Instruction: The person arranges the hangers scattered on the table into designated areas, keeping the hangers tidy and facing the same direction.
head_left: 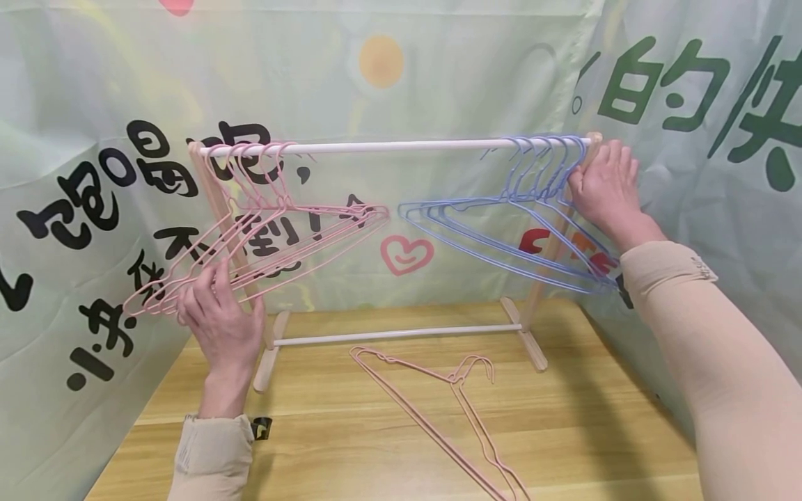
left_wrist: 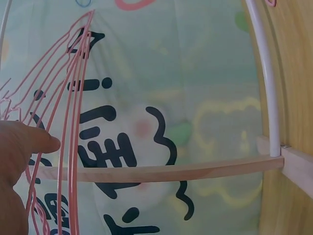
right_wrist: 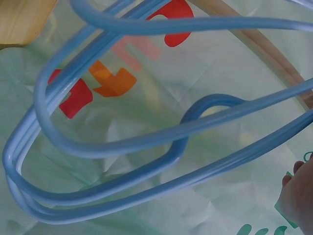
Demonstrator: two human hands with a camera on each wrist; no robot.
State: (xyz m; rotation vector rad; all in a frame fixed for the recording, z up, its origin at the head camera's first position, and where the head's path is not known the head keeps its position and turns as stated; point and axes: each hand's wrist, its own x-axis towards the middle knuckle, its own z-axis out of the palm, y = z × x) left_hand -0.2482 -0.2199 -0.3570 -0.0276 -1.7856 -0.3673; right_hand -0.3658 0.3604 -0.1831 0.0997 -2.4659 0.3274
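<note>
Several pink clothes hangers hang at the left end of a small clothes rack, and several blue hangers hang at its right end. My left hand is at the lower edge of the pink hangers, fingers fairly straight and touching the wires. In the left wrist view its thumb lies across the pink wires. My right hand holds the top right corner of the rack, beside the blue hangers; its fingertips behind the post are hidden. Blue wires fill the right wrist view.
More pink hangers lie on the wooden table in front of the rack; how many cannot be told. A low white crossbar joins the rack's wooden feet. Printed cloth hangs behind and at both sides.
</note>
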